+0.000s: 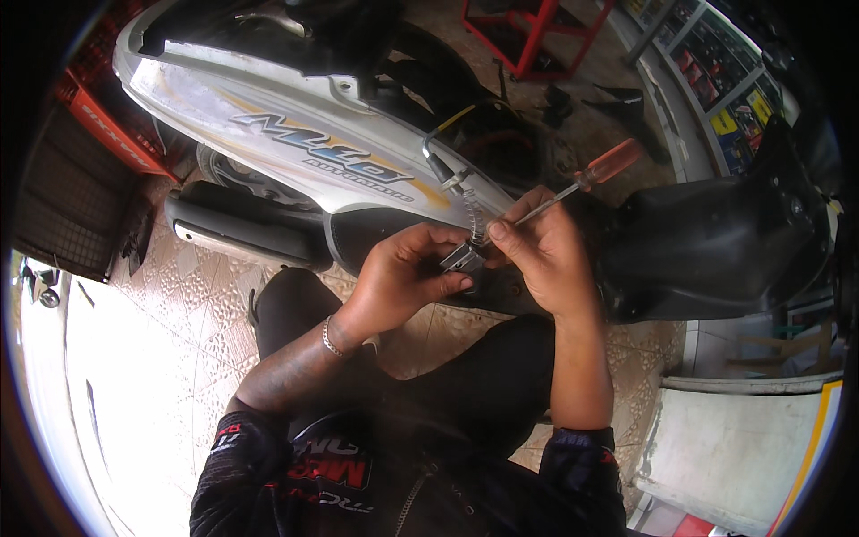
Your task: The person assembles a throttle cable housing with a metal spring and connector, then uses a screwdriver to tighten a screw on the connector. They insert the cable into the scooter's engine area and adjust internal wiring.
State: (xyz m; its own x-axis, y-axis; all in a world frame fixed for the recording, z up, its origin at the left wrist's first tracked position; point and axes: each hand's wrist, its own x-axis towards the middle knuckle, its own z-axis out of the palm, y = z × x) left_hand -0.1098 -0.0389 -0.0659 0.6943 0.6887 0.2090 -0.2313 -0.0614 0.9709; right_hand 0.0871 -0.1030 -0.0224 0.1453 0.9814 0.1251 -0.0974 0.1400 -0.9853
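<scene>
Seen from the small metal block (pixel 463 260) that the person holds just above the lap, the left hand (pixel 401 276) comes in from eight o'clock, with a silver bracelet (pixel 330 336) around its wrist. Its grip is nearly closed, fingers above and thumb below, with the block pinched between them. A thin coiled spring (pixel 473 215) stands at twelve o'clock of the block, rising from close beside it toward a black cable end (pixel 440 167), where a yellow cable (pixel 450 122) bends away. The right hand (pixel 546 255) reaches in from between four and five o'clock, its grip closed around the shaft of a screwdriver (pixel 610 166), whose orange-red handle slants out toward two o'clock. Its thumb and forefinger meet just beside the spring's lower end; whether they touch the spring cannot be told, and the screwdriver's tip is hidden. A scooter's white side panel (pixel 210 98) spreads across ten o'clock, while a large black plastic part (pixel 716 246) lies at three. Farther off, a red metal stand (pixel 528 49) shows near one o'clock and a glass case (pixel 693 67) at two. Patterned floor tiles (pixel 201 300) stretch out at nine o'clock, and the person's dark-clothed legs (pixel 501 362) are bent below the hands.
</scene>
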